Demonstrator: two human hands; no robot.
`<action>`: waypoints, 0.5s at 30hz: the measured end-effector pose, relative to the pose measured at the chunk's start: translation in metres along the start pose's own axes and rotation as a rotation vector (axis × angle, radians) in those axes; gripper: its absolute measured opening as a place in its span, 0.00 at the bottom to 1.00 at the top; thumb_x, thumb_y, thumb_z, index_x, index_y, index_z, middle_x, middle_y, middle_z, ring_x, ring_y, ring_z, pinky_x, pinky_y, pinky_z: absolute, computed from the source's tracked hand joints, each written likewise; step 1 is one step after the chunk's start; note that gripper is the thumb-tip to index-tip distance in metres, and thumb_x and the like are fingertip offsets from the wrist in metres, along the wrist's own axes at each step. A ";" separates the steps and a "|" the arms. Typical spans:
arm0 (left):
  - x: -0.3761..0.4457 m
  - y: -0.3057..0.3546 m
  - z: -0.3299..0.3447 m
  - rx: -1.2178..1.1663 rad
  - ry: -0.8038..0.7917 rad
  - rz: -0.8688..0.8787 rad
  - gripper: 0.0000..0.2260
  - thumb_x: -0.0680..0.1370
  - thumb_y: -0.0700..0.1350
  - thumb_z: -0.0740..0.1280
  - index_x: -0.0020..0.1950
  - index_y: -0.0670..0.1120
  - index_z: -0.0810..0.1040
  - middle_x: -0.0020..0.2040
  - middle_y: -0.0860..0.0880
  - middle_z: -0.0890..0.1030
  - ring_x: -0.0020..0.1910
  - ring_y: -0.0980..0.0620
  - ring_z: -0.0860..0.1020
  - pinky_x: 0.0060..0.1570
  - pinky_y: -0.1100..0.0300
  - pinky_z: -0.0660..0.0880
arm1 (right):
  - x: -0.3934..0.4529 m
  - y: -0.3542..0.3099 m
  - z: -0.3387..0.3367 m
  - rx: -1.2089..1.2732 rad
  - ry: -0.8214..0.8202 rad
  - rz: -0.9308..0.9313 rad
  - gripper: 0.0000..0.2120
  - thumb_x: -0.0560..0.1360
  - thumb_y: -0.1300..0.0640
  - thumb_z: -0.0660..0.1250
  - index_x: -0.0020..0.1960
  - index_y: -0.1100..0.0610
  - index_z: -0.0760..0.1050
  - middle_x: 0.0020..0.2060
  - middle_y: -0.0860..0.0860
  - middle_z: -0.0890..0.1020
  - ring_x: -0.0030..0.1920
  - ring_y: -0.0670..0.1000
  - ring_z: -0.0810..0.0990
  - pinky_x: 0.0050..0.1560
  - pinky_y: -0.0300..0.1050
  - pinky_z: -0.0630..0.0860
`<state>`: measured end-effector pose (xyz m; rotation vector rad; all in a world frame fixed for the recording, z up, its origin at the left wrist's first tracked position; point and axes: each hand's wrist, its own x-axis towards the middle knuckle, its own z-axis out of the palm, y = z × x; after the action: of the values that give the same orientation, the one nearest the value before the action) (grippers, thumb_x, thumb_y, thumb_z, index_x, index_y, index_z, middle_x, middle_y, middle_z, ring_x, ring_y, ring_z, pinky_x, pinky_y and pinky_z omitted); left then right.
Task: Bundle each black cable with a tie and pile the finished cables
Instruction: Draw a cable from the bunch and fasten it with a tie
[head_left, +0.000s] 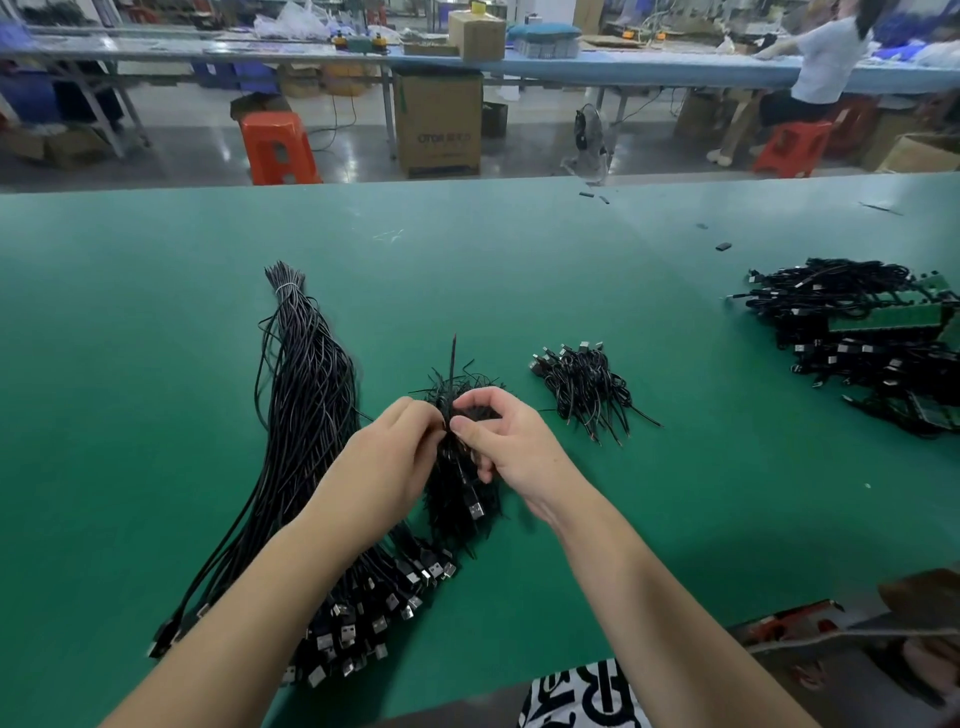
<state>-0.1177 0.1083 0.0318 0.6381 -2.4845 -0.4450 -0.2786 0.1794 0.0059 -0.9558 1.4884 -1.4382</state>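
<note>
Both grips pinched on coiled black cable (460, 467), left hand (387, 462), right hand (511, 447), green table (156, 270) open beyond.

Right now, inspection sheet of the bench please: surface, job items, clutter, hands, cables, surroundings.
Surface: green matte bench top, flat.
Job's things: black coiled cable held mid-bench over a heap of black ties; small pile of finished black bundles to its right.
Clutter: small black scraps at the far right.
Grips: left hand and right hand both pinch the coiled cable.
Cables: long sheaf of straight black USB cables, banded at the far end; large tangled stack at the right edge.
Surroundings: orange plastic stools, cardboard boxes, a seated person at a blue bench.
</note>
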 end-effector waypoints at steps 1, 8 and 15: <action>0.000 -0.002 0.001 -0.041 0.009 -0.024 0.02 0.81 0.40 0.66 0.52 0.42 0.77 0.46 0.51 0.77 0.41 0.50 0.76 0.42 0.58 0.72 | -0.001 -0.001 0.000 -0.015 -0.004 -0.022 0.05 0.79 0.59 0.71 0.53 0.55 0.77 0.24 0.48 0.72 0.25 0.49 0.68 0.28 0.40 0.69; 0.003 -0.007 -0.001 -0.105 -0.004 -0.114 0.01 0.80 0.42 0.68 0.50 0.47 0.78 0.39 0.61 0.74 0.39 0.63 0.74 0.40 0.72 0.67 | -0.002 -0.001 0.000 -0.073 -0.003 -0.103 0.04 0.79 0.59 0.69 0.50 0.51 0.81 0.27 0.44 0.76 0.30 0.44 0.75 0.36 0.39 0.76; 0.007 -0.011 -0.005 -0.285 0.002 -0.285 0.04 0.80 0.43 0.68 0.45 0.50 0.78 0.32 0.51 0.81 0.28 0.58 0.76 0.31 0.67 0.70 | -0.004 -0.001 0.003 -0.055 -0.084 -0.116 0.20 0.80 0.70 0.63 0.57 0.46 0.81 0.48 0.51 0.86 0.48 0.51 0.86 0.55 0.53 0.83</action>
<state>-0.1158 0.0951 0.0341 0.8731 -2.2737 -0.8861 -0.2740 0.1823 0.0068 -1.1392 1.4377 -1.4272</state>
